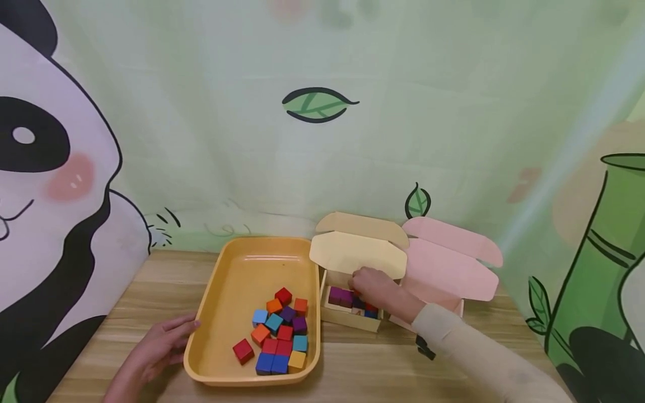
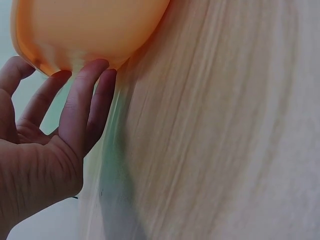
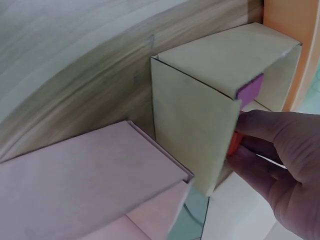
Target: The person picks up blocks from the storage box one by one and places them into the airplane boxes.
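My right hand point(image 1: 375, 285) reaches into the cream box point(image 1: 350, 322) and pinches a red-orange block point(image 3: 235, 141) between thumb and fingers. Purple blocks point(image 1: 340, 296), a blue block point(image 1: 371, 314) and other blocks sit inside, partly covered by the hand. At the left side of the yellow-orange tray point(image 1: 252, 383), my left hand point(image 1: 158, 347) touches the rim and outer wall with loosely bent fingertips point(image 2: 95, 65). Several coloured cubes lie in the tray's front right part, among them a red cube point(image 1: 243, 351) set apart and a blue cube point(image 1: 264, 364).
A pink box point(image 1: 453, 308) with its lid raised stands right of the cream box, partly behind my right forearm. The cream lid point(image 1: 360, 249) is up too. Behind the wooden table point(image 1: 363, 369) hangs a printed panda cloth point(image 1: 227, 140).
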A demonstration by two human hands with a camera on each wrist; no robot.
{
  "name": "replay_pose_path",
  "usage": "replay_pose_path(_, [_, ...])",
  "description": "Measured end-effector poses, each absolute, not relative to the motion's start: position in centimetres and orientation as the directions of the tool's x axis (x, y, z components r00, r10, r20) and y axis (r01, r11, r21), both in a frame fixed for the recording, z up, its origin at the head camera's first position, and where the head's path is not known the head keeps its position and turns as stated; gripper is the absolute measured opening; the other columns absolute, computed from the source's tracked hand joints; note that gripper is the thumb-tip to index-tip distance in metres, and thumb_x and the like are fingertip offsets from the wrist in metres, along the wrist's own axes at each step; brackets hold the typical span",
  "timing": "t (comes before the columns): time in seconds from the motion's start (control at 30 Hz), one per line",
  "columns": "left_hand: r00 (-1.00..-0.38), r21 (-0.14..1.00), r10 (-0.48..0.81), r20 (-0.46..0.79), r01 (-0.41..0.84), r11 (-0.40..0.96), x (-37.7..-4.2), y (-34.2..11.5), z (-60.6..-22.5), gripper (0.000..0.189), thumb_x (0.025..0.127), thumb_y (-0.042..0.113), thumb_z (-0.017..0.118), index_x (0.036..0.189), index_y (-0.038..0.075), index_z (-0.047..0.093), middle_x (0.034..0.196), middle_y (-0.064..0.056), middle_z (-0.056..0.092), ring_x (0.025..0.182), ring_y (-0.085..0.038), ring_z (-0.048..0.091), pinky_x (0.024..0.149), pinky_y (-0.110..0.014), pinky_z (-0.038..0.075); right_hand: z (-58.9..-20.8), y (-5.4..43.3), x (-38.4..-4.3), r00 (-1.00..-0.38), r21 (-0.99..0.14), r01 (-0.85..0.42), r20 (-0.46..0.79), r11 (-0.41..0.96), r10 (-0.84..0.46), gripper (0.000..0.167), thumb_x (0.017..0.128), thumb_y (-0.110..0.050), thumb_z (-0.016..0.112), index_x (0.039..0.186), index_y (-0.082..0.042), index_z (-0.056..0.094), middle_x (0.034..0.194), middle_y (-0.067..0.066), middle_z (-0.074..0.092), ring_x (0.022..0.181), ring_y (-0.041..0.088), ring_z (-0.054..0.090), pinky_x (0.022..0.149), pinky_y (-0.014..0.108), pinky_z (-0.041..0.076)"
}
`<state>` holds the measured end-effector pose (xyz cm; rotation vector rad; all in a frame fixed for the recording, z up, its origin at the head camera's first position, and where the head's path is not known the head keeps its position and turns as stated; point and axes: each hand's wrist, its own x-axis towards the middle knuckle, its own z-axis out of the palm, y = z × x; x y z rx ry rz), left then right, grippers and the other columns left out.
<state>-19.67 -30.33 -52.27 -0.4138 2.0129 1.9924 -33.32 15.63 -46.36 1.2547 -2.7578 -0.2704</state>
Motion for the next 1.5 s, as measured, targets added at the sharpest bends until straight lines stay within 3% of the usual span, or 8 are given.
replay_pose_path(0.33, [-0.920, 0.920, -0.006, -0.392, -0.392, 0.011, -19.7, -30.3, -52.3, 0.074, 0.099, 0.029, 0.068, 0.154, -0.008, 0.034, 0.124, -0.017, 0.069, 0.099, -0.025, 0.072, 0.082, -0.047, 0.062, -44.9, 15.3, -34.2, -0.558, 0.259, -0.807, -0.038, 0.531, -0.829, 0.010, 0.082, -0.009, 0.083, 0.077, -0.011, 0.075, 0.075, 0.001, 0.060, 0.067, 0.015, 0.059, 0.062, 0.025, 0.052])
replay_pose_path(0.53, [-0.922, 0.921, -0.007, -0.388, -0.388, 0.017, -19.7, -30.2, -52.3, 0.075, 0.099, 0.030, 0.068, 0.154, -0.007, 0.034, 0.130, -0.022, 0.065, 0.100, -0.025, 0.072, 0.083, -0.047, 0.061, -44.8, 14.5, -33.7, -0.595, 0.359, -0.773, -0.122, 0.524, -0.794, 0.005, 0.091, -0.012, 0.077, 0.085, -0.012, 0.076, 0.084, 0.001, 0.067, 0.074, 0.013, 0.063, 0.068, 0.024, 0.056])
replay_pose_path(0.73, [-0.922, 0.922, -0.006, -0.386, -0.386, 0.014, -19.8, -30.0, -52.5, 0.075, 0.098, 0.030, 0.068, 0.154, -0.007, 0.034, 0.126, -0.020, 0.068, 0.100, -0.025, 0.072, 0.082, -0.047, 0.061, -44.9, 14.1, -33.2, -0.657, 0.357, -0.737, -0.183, 0.573, -0.731, 0.011, 0.097, -0.008, 0.068, 0.088, -0.011, 0.074, 0.086, 0.004, 0.070, 0.072, 0.013, 0.064, 0.066, 0.027, 0.059])
replay_pose_path(1.2, [-0.923, 0.923, -0.001, -0.386, -0.386, 0.002, -19.7, -30.1, -52.4, 0.073, 0.099, 0.029, 0.068, 0.154, -0.005, 0.035, 0.128, -0.022, 0.067, 0.100, -0.024, 0.072, 0.082, -0.047, 0.061, -43.9, 12.7, -33.4, -0.712, 0.239, -0.702, -0.224, 0.671, -0.666, 0.019, 0.092, -0.011, 0.072, 0.074, -0.012, 0.068, 0.072, 0.000, 0.060, 0.060, 0.012, 0.045, 0.056, 0.027, 0.050])
replay_pose_path(1.37, [-0.927, 0.927, 0.001, -0.376, -0.376, 0.014, -19.7, -30.2, -52.3, 0.073, 0.099, 0.031, 0.068, 0.154, -0.005, 0.035, 0.129, -0.022, 0.066, 0.101, -0.024, 0.072, 0.083, -0.046, 0.061, -42.9, 10.1, -33.4, -0.697, 0.129, -0.717, -0.105, 0.685, -0.709, 0.017, 0.095, -0.012, 0.069, 0.078, -0.011, 0.070, 0.066, 0.000, 0.055, 0.058, 0.012, 0.044, 0.053, 0.025, 0.042])
replay_pose_path(1.5, [-0.931, 0.931, 0.006, -0.366, -0.366, 0.009, -19.6, -30.2, -52.3, 0.074, 0.099, 0.029, 0.068, 0.153, -0.007, 0.034, 0.125, -0.021, 0.068, 0.098, -0.023, 0.072, 0.081, -0.046, 0.062, -42.0, 7.2, -33.8, -0.685, 0.026, -0.728, -0.070, 0.685, -0.725, 0.008, 0.096, -0.012, 0.069, 0.092, -0.009, 0.076, 0.080, 0.000, 0.066, 0.068, 0.013, 0.053, 0.064, 0.022, 0.051])
